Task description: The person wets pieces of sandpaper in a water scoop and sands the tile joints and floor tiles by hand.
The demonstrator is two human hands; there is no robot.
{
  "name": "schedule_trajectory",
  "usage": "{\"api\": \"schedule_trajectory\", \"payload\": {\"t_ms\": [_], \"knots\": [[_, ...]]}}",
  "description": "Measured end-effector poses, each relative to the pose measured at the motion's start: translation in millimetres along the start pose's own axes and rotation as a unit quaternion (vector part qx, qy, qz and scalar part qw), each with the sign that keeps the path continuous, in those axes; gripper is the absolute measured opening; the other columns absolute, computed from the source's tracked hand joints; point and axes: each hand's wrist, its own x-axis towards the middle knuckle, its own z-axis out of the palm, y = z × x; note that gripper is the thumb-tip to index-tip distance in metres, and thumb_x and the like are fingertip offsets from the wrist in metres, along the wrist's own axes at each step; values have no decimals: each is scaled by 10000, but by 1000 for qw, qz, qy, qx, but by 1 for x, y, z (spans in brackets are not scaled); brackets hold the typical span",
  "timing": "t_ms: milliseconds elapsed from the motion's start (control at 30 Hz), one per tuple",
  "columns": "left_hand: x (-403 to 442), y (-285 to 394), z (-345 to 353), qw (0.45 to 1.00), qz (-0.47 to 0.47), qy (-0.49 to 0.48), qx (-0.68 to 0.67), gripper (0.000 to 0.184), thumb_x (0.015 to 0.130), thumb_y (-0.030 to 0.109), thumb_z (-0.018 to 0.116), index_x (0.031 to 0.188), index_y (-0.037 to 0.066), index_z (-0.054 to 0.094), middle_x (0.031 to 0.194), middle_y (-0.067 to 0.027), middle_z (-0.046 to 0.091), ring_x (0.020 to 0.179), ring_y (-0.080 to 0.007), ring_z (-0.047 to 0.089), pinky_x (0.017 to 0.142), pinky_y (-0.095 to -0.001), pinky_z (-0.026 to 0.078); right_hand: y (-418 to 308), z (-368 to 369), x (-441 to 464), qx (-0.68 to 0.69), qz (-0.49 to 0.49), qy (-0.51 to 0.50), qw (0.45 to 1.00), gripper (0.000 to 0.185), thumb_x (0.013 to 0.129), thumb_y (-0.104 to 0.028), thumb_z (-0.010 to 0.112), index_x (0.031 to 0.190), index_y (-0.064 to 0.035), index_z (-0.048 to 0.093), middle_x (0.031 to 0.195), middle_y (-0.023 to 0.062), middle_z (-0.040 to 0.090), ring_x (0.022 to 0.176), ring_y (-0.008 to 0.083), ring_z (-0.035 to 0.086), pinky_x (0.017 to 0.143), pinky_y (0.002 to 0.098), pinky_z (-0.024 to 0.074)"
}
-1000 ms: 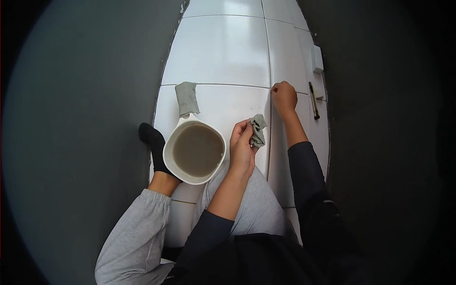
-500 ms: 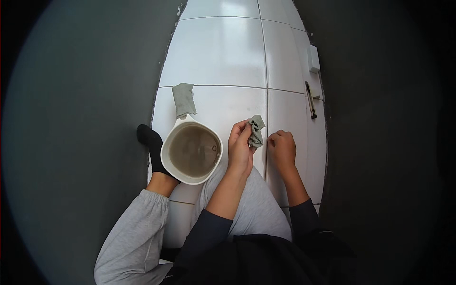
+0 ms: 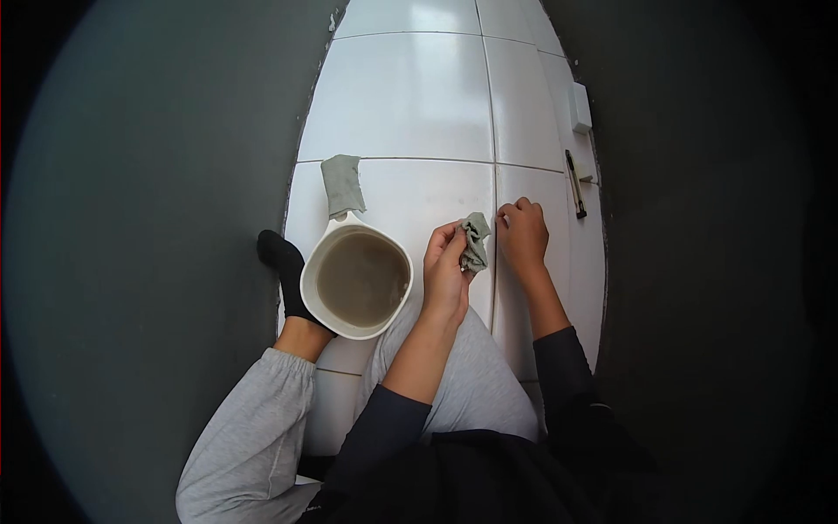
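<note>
The white tiled floor point(image 3: 401, 96) looks the same as half a second ago; the mover is the person's right hand, now further up the long joint. The white pot point(image 3: 358, 335) hasn't really budged: it's upright beside the foot, holding murky brownish water point(image 3: 362, 278), and the small ring seen on the surface a moment ago doesn't show now. The right hand point(image 3: 524, 237) has its fingers curled in at the joint, can't tell if anything's pinched in there. The left hand point(image 3: 445, 275) is same as before, gripping a crumpled grey-green rag point(image 3: 474, 244) between the pot and the joint. Another cloth strip point(image 3: 342, 183) sits right at the pot's handle, wrapped or just touching, hard to say.
</note>
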Motion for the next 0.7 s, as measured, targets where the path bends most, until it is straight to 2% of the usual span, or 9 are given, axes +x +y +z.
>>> {"api": "schedule_trajectory", "payload": {"t_ms": [133,300,433,600,700], "knots": [[-1,2,0,1000,5,0,8,154,928,180,460,1062,114,501,1003,2,561,876,-90,519,742,-277,432,1,0,16,-34,-12,-9,999,39,704,-95,640,726,-77,666,776,54,568,805,244,528,649,363,480],[-1,1,1,1000,0,-3,7,159,930,180,456,1065,110,501,1003,1,561,877,-91,519,746,-282,430,-1,-13,-19,-50,-21,-81,995,34,696,-109,660,727,-103,672,763,43,566,811,237,526,656,362,477],[-2,-1,2,1000,0,-1,2,158,927,184,463,1061,113,505,996,3,564,870,-94,520,746,-277,425,-4,-15,-21,-35,-8,-77,996,43,697,-88,635,721,-85,671,775,47,584,803,248,539,654,352,489],[-2,0,0,1000,6,-7,1,157,923,186,469,1058,116,508,992,4,565,864,-94,520,747,-274,422,3,8,40,-38,8,-16,999,52,709,-107,636,744,-104,674,790,47,592,815,252,547,642,370,499],[-1,3,0,1000,9,-1,-1,155,923,181,467,1056,115,509,993,4,565,865,-93,520,744,-275,423,2,13,58,-36,31,-25,999,43,709,-132,652,739,-117,678,779,51,578,818,256,541,677,374,480]]}}
